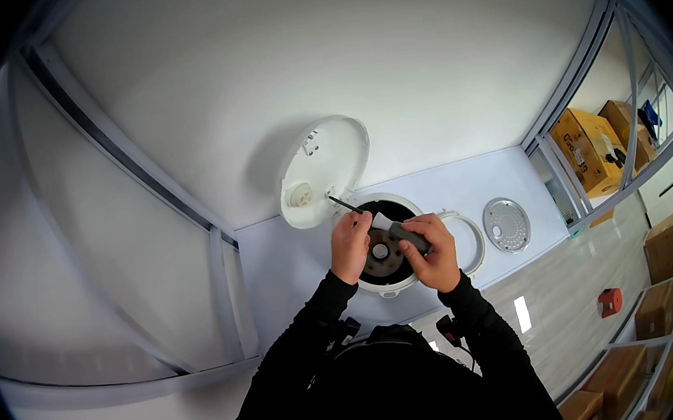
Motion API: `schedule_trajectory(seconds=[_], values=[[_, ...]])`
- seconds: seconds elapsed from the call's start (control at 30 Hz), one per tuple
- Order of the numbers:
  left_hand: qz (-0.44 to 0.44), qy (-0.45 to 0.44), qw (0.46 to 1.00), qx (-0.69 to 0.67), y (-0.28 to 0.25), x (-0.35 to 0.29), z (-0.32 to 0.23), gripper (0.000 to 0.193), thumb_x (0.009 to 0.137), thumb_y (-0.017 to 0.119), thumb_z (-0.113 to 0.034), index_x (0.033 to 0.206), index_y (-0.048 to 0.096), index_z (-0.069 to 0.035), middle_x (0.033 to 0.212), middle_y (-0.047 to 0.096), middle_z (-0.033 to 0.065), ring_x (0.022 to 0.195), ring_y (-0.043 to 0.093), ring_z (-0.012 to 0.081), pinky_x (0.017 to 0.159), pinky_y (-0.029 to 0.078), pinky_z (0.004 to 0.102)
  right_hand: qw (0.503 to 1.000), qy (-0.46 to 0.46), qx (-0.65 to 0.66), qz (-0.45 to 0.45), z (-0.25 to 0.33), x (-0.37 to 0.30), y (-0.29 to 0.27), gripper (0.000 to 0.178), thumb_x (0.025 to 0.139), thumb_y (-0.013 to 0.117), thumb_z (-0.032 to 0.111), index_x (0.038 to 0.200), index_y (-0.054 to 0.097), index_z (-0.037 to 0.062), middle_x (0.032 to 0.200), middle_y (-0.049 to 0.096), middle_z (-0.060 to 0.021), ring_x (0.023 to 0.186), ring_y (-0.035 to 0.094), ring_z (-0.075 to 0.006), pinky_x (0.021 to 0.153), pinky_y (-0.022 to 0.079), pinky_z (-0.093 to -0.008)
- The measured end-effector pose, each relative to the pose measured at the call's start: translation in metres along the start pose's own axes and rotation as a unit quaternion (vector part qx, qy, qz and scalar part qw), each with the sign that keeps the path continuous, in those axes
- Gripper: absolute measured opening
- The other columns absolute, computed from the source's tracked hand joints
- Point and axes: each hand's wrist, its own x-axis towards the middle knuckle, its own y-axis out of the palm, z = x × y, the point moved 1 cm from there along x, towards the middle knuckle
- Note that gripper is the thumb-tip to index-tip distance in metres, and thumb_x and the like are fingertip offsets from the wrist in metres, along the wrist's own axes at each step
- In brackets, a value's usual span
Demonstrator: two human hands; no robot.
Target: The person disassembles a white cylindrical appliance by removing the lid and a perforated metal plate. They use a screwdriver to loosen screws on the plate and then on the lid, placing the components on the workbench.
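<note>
A screwdriver point(408, 236) with a grey handle and dark shaft slants over an open white rice cooker point(389, 292). My right hand point(434, 259) is closed around its handle. The fingers of my left hand point(348, 249) are pinched at the shaft, just behind the tip. That tip points up and left, close to the hinge side of the raised lid point(324, 159), whose white inner face shows. Inside the cooker body no pot is seen; the round heating plate point(375, 264) lies bare at the bottom, partly hidden by my hands.
Right of the cooker a white ring point(480, 249) lies on the white table point(277, 267), with a perforated silver disc point(506, 225) beyond it. A frame and pale wall enclose the table. Cardboard boxes point(587, 148) and a red stool point(609, 302) stand off to the right.
</note>
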Motion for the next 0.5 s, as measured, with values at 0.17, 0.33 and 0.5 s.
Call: schedule_trajectory(seconds=[0.17, 0.33, 0.5], values=[[-0.018, 0.074, 0.994, 0.072, -0.002, 0.006, 0.015, 0.029, 0.106, 0.063, -0.031, 0.106, 0.062, -0.002, 0.078, 0.052, -0.0060, 0.065, 0.044, 0.0017, 0.057, 0.034, 0.0222, 0.999, 0.007, 0.004, -0.033, 0.004, -0.013, 0.019, 0.029, 0.086, 0.077, 0.003, 0.113, 0.068, 0.0013, 0.108, 0.067, -0.0183, 0.096, 0.068, -0.0346, 0.083, 0.055, -0.0391], [0.022, 0.050, 0.996, 0.069, -0.004, 0.005, 0.011, 0.029, 0.107, 0.062, -0.032, 0.105, 0.062, -0.003, 0.078, 0.053, -0.0064, 0.064, 0.043, 0.0010, 0.055, 0.033, 0.0221, 0.999, 0.023, -0.010, -0.048, 0.010, -0.015, 0.021, 0.028, 0.087, 0.077, 0.004, 0.114, 0.068, 0.0009, 0.107, 0.067, -0.0182, 0.095, 0.067, -0.0346, 0.081, 0.054, -0.0392], [0.011, 0.012, 1.000, 0.026, -0.004, 0.005, 0.012, 0.029, 0.107, 0.062, -0.033, 0.102, 0.061, -0.004, 0.076, 0.052, -0.0068, 0.063, 0.043, 0.0006, 0.054, 0.032, 0.0219, 0.998, 0.032, -0.014, -0.051, 0.009, -0.018, 0.027, 0.028, 0.088, 0.076, 0.006, 0.114, 0.068, 0.0005, 0.106, 0.066, -0.0176, 0.094, 0.067, -0.0346, 0.081, 0.054, -0.0389]])
